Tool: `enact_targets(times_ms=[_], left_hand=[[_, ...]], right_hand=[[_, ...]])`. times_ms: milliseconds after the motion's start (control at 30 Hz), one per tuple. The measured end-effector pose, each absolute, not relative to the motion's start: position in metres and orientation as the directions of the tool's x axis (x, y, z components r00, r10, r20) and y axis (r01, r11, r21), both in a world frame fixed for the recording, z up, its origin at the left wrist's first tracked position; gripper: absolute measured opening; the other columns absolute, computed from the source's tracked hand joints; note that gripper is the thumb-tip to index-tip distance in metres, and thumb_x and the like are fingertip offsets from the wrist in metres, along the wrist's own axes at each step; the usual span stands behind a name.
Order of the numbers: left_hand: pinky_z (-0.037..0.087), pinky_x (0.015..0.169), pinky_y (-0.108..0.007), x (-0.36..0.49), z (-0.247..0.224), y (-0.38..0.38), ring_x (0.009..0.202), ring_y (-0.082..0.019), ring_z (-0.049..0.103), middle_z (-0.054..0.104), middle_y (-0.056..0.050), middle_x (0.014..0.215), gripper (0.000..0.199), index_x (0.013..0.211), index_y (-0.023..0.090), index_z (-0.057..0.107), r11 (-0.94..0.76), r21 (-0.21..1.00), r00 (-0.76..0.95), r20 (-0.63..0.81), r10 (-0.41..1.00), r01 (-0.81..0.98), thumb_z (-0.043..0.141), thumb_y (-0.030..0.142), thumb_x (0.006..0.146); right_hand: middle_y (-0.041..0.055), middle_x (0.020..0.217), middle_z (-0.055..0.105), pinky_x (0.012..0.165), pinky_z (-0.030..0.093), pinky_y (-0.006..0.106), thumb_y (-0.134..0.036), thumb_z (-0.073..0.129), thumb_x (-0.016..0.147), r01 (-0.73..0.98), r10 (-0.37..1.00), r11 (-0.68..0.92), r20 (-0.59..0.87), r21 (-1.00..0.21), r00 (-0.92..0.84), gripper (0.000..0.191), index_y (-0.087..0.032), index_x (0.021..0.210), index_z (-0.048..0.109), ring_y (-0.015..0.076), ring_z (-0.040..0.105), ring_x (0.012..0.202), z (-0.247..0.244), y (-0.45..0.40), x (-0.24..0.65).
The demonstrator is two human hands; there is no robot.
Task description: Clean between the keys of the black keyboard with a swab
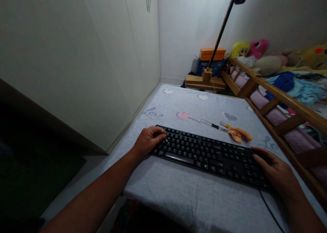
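A black keyboard [194, 151] lies at a slant on the cloth-covered table, its spacebar side facing me. My left hand [149, 139] is at its left end, thumb and fingers pinched on a thin cotton swab [166, 140]; only its white tip shows, touching the keys. My right hand [274, 170] grips the keyboard's right end, thumb on top and fingers around the far edge. Beyond the keyboard lie another thin white swab [194, 119], a wire tool with a black grip [215, 126], a small yellow-handled brush [224, 124] and an orange cloth [238, 134].
The tablecloth [163, 178] has heart prints. A white cupboard [102, 56] stands along the left. A wooden bed rail [286, 93] with bedding and plush toys [259, 48] runs along the right. Behind are a wooden stand [204, 80] with a pole and an orange box [212, 54]. The keyboard's cable [269, 209] trails toward me.
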State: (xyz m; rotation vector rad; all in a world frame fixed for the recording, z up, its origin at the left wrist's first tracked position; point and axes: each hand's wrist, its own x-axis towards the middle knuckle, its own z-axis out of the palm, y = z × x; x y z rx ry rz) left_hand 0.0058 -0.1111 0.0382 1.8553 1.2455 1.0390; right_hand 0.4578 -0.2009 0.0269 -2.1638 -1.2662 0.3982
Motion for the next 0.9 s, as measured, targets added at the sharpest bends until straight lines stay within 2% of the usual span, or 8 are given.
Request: enact_targets(times_ms=[367,900], left_hand=[[0.047,0.071,-0.027,-0.002,0.039,-0.109,0.07,-0.014,0.061,0.068,-0.002,0.075,0.012,0.083,0.017,0.07,-0.361,0.79,0.214,0.291,0.932,0.496,0.063,0.027,0.082],[0.046,0.067,-0.025,-0.005,0.04,-0.111,0.068,-0.013,0.059,0.067,-0.002,0.076,0.011,0.081,0.016,0.068,-0.412,0.764,0.272,0.314,0.91,0.497,0.062,0.024,0.081]], right_hand=[[0.0081,0.111,0.071,0.098,0.046,0.05,-0.067,0.058,0.061,0.679,0.862,-0.381,0.025,-0.628,0.507,0.062,-0.025,0.106,0.072,0.0366,0.064,0.107,0.03,-0.201,0.456],[0.0071,0.11,0.071,0.101,0.044,0.049,-0.065,0.059,0.062,0.692,0.871,-0.349,0.053,-0.632,0.488,0.059,-0.025,0.104,0.071,0.0352,0.064,0.108,0.026,-0.202,0.458]])
